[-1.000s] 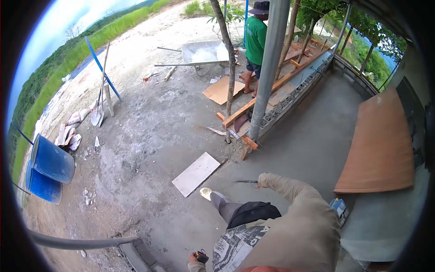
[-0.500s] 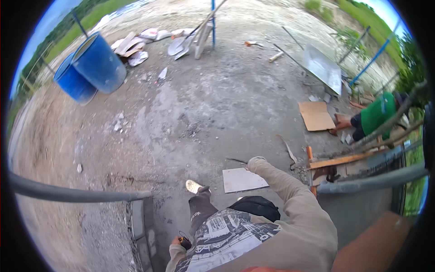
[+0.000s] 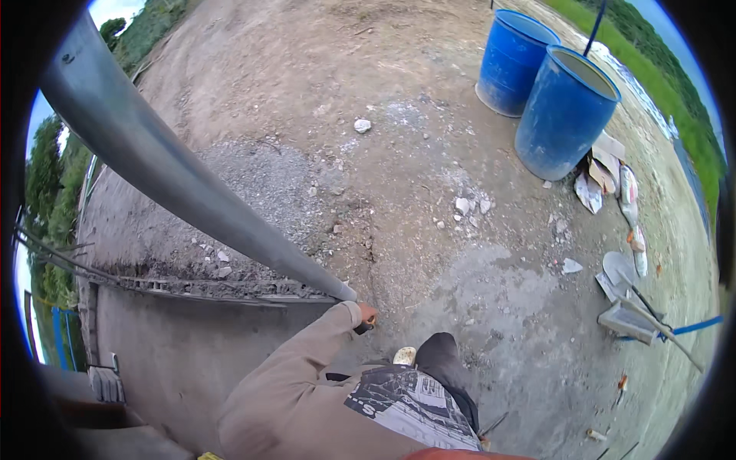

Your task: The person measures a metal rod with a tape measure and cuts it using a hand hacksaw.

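My left hand is closed around a small black-and-yellow tape measure, mostly covered by the fingers. It is right by the lower end of a thick grey post; whether they touch I cannot tell. Of my right hand only a sliver shows, low in the picture beside my patterned shirt. A thin dark rod-like tool sticks out from it; the grip itself is hidden. One light-coloured shoe stands on the grey ground just right of the left hand.
Two blue barrels stand at the far right, with torn sacks beside them. A shovel leans near a block on the right. A low rough block wall edge runs along the left. Loose stones lie about.
My view and body have turned far to the left; the barrels now appear at the right. My left hand has reached out to the post's end with the tape measure. The board and co-worker are out of view.
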Demonstrator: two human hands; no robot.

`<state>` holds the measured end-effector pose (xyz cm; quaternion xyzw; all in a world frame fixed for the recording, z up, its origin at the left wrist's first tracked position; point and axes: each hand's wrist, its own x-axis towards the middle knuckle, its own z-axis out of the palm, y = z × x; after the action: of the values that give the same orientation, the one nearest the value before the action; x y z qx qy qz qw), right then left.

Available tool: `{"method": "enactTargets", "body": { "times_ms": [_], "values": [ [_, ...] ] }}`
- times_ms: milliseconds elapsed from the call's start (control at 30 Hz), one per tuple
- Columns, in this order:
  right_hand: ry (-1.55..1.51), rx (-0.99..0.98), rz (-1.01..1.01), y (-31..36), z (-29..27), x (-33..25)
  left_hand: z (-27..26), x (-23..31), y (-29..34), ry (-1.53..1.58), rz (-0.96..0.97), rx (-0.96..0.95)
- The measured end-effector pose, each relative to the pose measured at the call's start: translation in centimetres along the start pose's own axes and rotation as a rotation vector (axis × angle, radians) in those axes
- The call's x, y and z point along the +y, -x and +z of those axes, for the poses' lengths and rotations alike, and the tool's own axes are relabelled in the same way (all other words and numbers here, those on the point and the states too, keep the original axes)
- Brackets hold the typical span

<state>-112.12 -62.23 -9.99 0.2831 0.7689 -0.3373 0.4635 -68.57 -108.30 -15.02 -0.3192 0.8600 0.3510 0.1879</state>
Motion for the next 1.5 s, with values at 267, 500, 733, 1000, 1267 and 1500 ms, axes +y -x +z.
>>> {"method": "enactTargets", "body": {
  "times_ms": [267, 500, 733, 1000, 1267, 1500],
  "values": [
    [0.272, -0.193, -0.076, 0.8, 20.8, -30.7, -21.4, -3.8, -11.3, -0.082, -0.008, 0.161],
    [0.437, -0.233, -0.149, 4.1, 40.2, -55.0, -19.7, -9.5, -5.5, 0.257, -0.440, 0.012],
    [0.587, -0.338, -0.270, 13.7, 69.0, -70.4, -4.5, -11.3, -3.1, 0.730, -1.004, 0.052],
    [0.984, -0.395, -0.480, 24.7, 91.0, -78.9, -21.0, -17.2, -8.0, 1.063, -0.841, 0.040],
    [1.300, -0.442, -0.570, 38.5, 113.5, -81.1, -51.9, -44.9, -1.1, 0.547, -0.908, 0.496],
    [1.673, -0.535, -0.583, 45.5, 138.1, -76.5, -60.0, -61.8, 3.8, 0.657, -1.031, 0.665]
  ]
}}
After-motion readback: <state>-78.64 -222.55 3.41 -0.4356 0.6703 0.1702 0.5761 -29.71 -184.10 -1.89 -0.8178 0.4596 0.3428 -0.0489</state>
